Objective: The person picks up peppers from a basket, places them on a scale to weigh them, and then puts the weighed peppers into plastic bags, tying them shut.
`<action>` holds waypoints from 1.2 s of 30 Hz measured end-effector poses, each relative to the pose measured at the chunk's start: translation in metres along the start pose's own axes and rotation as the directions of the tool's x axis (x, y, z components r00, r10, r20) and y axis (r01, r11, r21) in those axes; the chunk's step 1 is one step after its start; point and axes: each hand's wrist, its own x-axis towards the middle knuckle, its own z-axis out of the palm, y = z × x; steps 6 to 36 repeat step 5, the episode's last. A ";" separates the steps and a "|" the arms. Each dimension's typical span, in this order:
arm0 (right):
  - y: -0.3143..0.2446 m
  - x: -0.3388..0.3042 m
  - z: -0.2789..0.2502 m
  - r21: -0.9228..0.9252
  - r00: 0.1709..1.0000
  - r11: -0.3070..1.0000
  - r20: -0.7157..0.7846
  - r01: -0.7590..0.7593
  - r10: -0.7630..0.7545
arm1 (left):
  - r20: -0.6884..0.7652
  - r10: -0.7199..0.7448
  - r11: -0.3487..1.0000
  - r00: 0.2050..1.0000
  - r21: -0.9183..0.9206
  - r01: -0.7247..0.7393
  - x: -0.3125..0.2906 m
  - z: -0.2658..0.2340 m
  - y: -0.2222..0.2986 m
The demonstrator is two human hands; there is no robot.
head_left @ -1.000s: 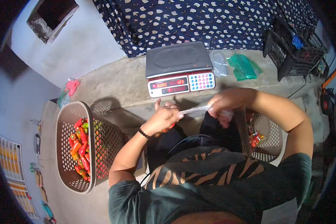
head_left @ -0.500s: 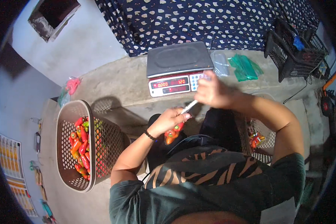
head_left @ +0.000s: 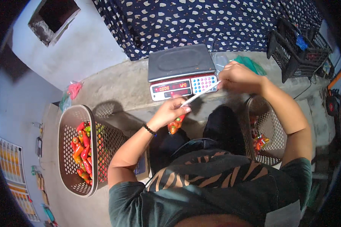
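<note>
A clear plastic bag of red and orange peppers (head_left: 174, 126) hangs beneath my left hand (head_left: 170, 112), whose fingers are closed round the bag's neck. From there a tight white strip (head_left: 201, 94), apparently the bag's twisted top, runs up and right to my right hand (head_left: 239, 77). The right fingers are pinched on its far end, beside the corner of the scale. Just beyond both hands sits a digital scale (head_left: 181, 63) with a dark bare platform, lit red digits and a keypad.
At the left stands a tall tan basket (head_left: 93, 151) with loose peppers (head_left: 85, 151) inside. A second basket (head_left: 274, 132) by my right elbow holds bagged peppers (head_left: 260, 143). Green plastic bags (head_left: 258, 67) lie right of the scale. Black crates (head_left: 301, 56) stand far right, before a patterned curtain (head_left: 185, 22).
My right hand has moved right and slightly up, drawing the white strip out longer. My left hand has risen slightly with the bag of peppers.
</note>
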 end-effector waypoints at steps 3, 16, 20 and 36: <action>-0.003 -0.001 -0.007 0.086 0.980 0.977 0.066 -0.193 0.188 | 0.014 0.332 0.830 0.943 0.470 -0.300 0.022 -0.007 0.008; -0.002 -0.002 -0.009 0.069 0.964 0.965 0.104 -0.252 0.244 | -0.002 0.168 0.834 0.986 0.533 -0.141 0.029 -0.009 0.018; -0.002 -0.002 -0.009 0.069 0.964 0.965 0.104 -0.252 0.244 | -0.002 0.168 0.834 0.986 0.533 -0.141 0.029 -0.009 0.018; -0.002 -0.002 -0.009 0.069 0.964 0.965 0.104 -0.252 0.244 | -0.002 0.168 0.834 0.986 0.533 -0.141 0.029 -0.009 0.018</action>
